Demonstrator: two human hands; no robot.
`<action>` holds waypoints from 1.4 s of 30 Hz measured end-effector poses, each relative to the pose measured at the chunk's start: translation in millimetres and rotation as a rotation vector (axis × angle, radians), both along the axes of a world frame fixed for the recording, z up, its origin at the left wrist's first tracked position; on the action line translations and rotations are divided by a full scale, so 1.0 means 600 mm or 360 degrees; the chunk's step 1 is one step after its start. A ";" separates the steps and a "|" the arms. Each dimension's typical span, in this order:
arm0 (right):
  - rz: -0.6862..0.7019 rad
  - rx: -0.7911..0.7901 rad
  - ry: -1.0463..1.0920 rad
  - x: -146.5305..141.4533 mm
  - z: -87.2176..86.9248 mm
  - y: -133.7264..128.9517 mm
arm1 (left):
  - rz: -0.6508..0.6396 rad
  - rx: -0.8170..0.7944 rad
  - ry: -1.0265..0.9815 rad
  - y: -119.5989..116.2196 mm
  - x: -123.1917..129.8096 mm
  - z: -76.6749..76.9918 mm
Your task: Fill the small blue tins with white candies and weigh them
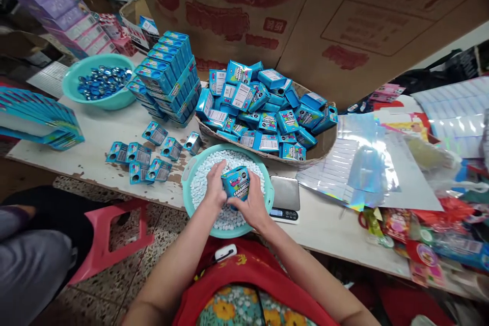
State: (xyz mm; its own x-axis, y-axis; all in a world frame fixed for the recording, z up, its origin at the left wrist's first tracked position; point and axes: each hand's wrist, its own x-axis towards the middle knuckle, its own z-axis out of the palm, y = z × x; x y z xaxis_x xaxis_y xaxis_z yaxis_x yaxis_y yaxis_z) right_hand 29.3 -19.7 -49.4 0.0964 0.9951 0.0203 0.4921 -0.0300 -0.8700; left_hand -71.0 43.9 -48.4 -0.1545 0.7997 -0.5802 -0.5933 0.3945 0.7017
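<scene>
Between my two hands is a small blue candy box [237, 187], its printed front facing up toward me. The fingers of my left hand [216, 187] close on its left side. My right hand [252, 202] grips the right side, with the thumb across the lower front. Both hands are over a turquoise basin [188, 194] filled with small white candies [202, 175]. Just right of the basin lies a digital scale [284, 194] with a lit display. Behind the basin, a cut-open cardboard carton [323, 145] is heaped with blue candy boxes [267, 123].
Several small boxes [158, 169] stand left of the basin, before a stack of blue boxes [173, 76]. A turquoise bowl [71, 86] holds blue, shiny pieces. Shiny sheets [336, 173] and packets lie at right. A pink stool [101, 234] and a person's leg [34, 260] are at left.
</scene>
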 end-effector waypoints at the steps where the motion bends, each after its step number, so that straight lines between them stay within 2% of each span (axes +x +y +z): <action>1: 0.0015 -0.0001 -0.0052 0.002 0.003 -0.001 | -0.0016 0.0042 0.0033 -0.002 0.003 0.008; 5: 0.0123 -0.0114 0.0016 0.028 0.015 0.002 | -0.0128 0.0051 0.0098 -0.006 0.004 0.026; 9: 0.0199 -0.0248 0.0249 0.061 0.027 0.000 | -0.0229 0.0015 -0.0119 -0.002 -0.011 0.044; 13: 0.0289 -0.0106 0.0118 0.068 0.034 -0.003 | -0.0205 0.0310 -0.0228 0.002 -0.010 0.072; 16: 0.0285 -0.0007 -0.0017 0.062 0.036 0.001 | -0.0163 0.0409 -0.0186 0.001 0.002 0.084; 20: 0.0287 0.0002 -0.0119 0.058 0.043 0.009 | -0.0119 0.0460 -0.0074 0.001 0.013 0.086; 25: 0.0436 0.0047 -0.0238 0.060 0.056 0.016 | -0.0089 0.0427 0.0014 0.003 0.017 0.087; 32: 0.0402 0.0093 -0.0183 0.054 0.065 0.026 | -0.0040 0.0513 0.0166 0.008 0.018 0.086; 38: 0.0285 0.0052 -0.0161 0.051 0.068 0.038 | -0.0018 0.0525 0.0202 0.016 0.020 0.086; 42: 0.0299 0.0096 -0.0136 0.050 0.076 0.040 | -0.0014 0.0600 0.0246 0.015 0.021 0.092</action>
State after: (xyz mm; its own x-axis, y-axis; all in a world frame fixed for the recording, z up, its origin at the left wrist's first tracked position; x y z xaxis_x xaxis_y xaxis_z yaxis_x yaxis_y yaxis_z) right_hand 59.4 4.5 -3.6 -0.0956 0.9922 0.0806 0.5562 0.1204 -0.8223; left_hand -58.6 53.0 7.0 -0.2090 0.9537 -0.2165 -0.4671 0.0971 0.8788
